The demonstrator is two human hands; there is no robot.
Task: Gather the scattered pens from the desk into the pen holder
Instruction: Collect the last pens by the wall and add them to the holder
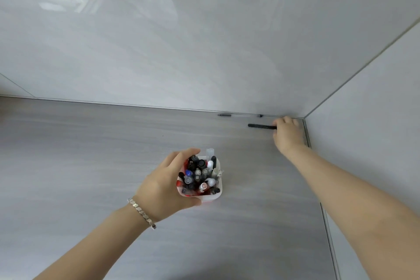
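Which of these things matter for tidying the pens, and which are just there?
Part of the job:
pen holder, gripped by left hand
black pen, grasped by right hand
grey pen by the wall

Just there:
bracelet
desk
wall

Surface (91,166): pale grey with a streaked wood-grain look, meeting glossy grey walls at the far edge and along the right side.
Pen holder (213,198): a white cup standing near the middle of the surface, packed with upright pens in black, red, blue and white.
Black pen (261,126): lies flat towards the far right corner, pointing left to right.
Small grey pen (224,115): lies along the far edge, against the wall.
Small dark item (260,116): also at the far edge, too small to identify.
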